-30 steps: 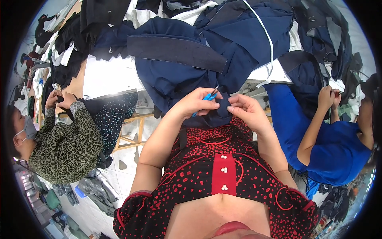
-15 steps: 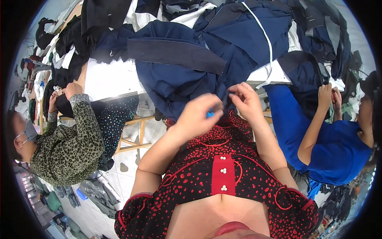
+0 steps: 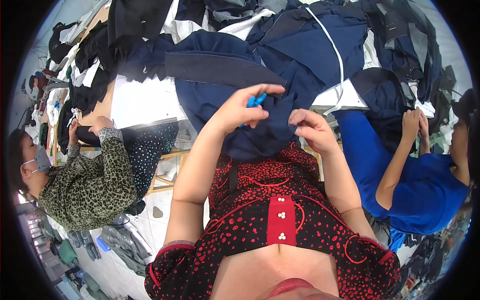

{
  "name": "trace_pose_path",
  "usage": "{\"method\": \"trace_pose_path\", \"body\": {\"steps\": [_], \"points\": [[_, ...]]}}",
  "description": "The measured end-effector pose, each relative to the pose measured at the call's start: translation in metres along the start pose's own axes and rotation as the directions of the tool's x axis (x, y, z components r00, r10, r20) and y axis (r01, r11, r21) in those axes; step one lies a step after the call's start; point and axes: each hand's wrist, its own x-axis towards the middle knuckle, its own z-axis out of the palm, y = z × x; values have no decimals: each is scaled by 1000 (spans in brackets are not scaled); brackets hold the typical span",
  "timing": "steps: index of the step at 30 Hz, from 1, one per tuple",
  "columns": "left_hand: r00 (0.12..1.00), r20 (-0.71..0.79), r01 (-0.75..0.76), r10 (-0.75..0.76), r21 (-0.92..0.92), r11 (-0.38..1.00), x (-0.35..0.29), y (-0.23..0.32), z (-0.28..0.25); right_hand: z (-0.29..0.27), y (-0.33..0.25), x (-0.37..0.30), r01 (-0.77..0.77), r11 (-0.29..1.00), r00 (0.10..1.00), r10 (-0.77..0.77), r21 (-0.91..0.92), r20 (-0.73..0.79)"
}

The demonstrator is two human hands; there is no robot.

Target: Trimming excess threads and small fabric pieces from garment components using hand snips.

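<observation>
A navy cloth garment (image 3: 265, 140) hangs over the table edge toward my lap, with a darker strip (image 3: 220, 69) along its upper part. My right hand (image 3: 316, 131) is closed, thumb and fingers pinching an edge of the navy cloth. Above the cloth, my left hand (image 3: 239, 111) curls around a small blue tool (image 3: 256, 100); its index finger points out to the right. The tool's working end is hidden, so its exact kind does not show.
Heaped dark and white cloth covers the table, with a white strip (image 3: 332, 47) lying over navy pieces. At left sits a co-worker in a leopard-print top (image 3: 90, 180); at right, another in blue (image 3: 425, 185), both handling dark cloth. White table surface (image 3: 142, 100) shows at left.
My left hand has risen away from my lap, showing more of the blue tool. The right hand has shifted slightly lower, and the navy cloth now reaches farther over my lap.
</observation>
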Motion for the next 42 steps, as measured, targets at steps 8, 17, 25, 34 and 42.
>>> {"method": "trace_pose_path", "body": {"steps": [8, 17, 25, 34, 42], "points": [[966, 251, 49, -62, 58, 997, 7, -44, 10, -2, -45, -27, -39, 997, 978, 24, -70, -208], [933, 334, -331, 132, 655, 679, -74, 35, 63, 16, -32, 16, 49, 933, 895, -200, -357, -399], [813, -162, -368, 559, 600, 710, -57, 28, 51, 22, -27, 28, 107, 990, 956, -76, 97, -282], [670, -284, -230, 686, 799, 556, -14, -14, 68, 59, -24, 26, 40, 924, 877, 150, 380, -456], [722, -316, -190, 616, 766, 615, -14, -26, 75, 68, -22, 21, 56, 887, 893, 160, 458, -420]]}}
